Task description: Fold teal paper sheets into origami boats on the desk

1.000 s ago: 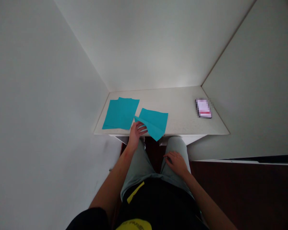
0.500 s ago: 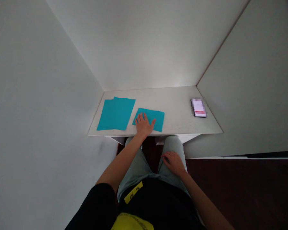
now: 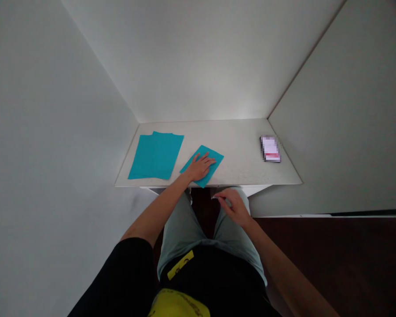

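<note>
A smaller rectangle of teal paper [image 3: 214,157], perhaps folded, lies turned at an angle near the front edge of the white desk [image 3: 240,171]. My left hand [image 3: 199,168] rests on this paper, palm down with its fingers spread. Below the desk edge, over my right thigh, hovers my right hand [image 3: 235,207]. Its fingers are stretched toward the left, with the thumb apart from them and nothing seen in it. To the left lie larger teal sheets [image 3: 155,156], overlapping and slightly out of line, apart from my left hand.
A phone [image 3: 270,149] with a blurred, lit screen lies at the desk's right end. Walls close in the desk at the back [image 3: 201,79], the left [image 3: 69,154] and the right [image 3: 343,132]. Dark floor [image 3: 333,251] shows at the lower right.
The smaller teal paper has turned from lying lengthwise to a diagonal under my left hand, which has swung to point right. My right hand has risen from my thigh toward the desk edge.
</note>
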{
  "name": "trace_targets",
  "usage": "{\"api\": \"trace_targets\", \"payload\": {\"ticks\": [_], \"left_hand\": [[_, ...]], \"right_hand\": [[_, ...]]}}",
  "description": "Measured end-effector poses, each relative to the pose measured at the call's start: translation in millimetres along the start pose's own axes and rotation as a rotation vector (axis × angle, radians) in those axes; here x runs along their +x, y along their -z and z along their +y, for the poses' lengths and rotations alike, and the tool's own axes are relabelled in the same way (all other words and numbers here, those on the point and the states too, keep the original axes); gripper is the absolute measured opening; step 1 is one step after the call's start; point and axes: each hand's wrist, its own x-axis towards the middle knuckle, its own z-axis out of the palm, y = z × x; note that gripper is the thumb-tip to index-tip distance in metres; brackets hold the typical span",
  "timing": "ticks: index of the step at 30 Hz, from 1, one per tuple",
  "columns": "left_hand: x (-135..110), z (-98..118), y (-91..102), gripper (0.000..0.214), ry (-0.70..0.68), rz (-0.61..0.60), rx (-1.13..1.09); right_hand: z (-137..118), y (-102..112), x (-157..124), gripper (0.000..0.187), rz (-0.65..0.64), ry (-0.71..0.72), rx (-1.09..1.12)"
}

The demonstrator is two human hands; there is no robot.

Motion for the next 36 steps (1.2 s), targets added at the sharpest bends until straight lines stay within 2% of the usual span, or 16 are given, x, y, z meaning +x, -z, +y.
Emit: {"api": "trace_targets", "payload": {"ticks": [4, 8, 13, 15, 19, 22, 25, 29, 32, 36], "left_hand": [[-1.0, 5.0, -6.3, 0.060, -0.070, -0.064, -0.195], [-5.1, 7.3, -8.5, 0.050, -0.019, 0.095, -0.285], [-3.4, -1.2, -2.4, 0.049, 0.197, 0.266, -0.139], [-1.4, -2.9, -5.7, 0.057, 0.253, 0.258, -0.090], [-1.0, -1.5, -19.9, 0.070, 0.193, 0.160, -0.076], [-2.8, -1.7, -25.3, 0.075, 0.164, 0.117, -0.013], [-5.8, -5.7, -23.8, 0.085, 0.171, 0.073, 0.077], [-14.2, -16.1, -18.5, 0.091, 0.304, 0.139, 0.091], [-22.4, -24.5, -14.6, 0.095, 0.376, 0.193, 0.087], [-28.4, -29.8, -11.5, 0.101, 0.416, 0.209, 0.088]], "right_hand": [[8.2, 7.4, 55.9, 0.049, 0.119, -0.003, -0.031], [29.2, -7.3, 101.6, 0.068, 0.111, -0.021, -0.054], [34.7, -30.2, 145.1, 0.085, 0.102, -0.027, -0.030], [30.0, -40.3, 161.9, 0.086, 0.107, -0.001, 0.010], [26.3, -61.2, 188.0, 0.081, 0.025, -0.019, 0.033], [35.4, -65.6, 195.1, 0.080, -0.033, -0.012, -0.018], [50.5, -56.3, 192.9, 0.081, -0.079, 0.003, -0.125], [69.2, -35.5, 182.8, 0.076, -0.157, 0.036, -0.332], [80.4, -21.6, 174.3, 0.076, -0.164, 0.060, -0.433], [94.7, -5.3, 165.8, 0.083, -0.146, -0.004, -0.503]]}}
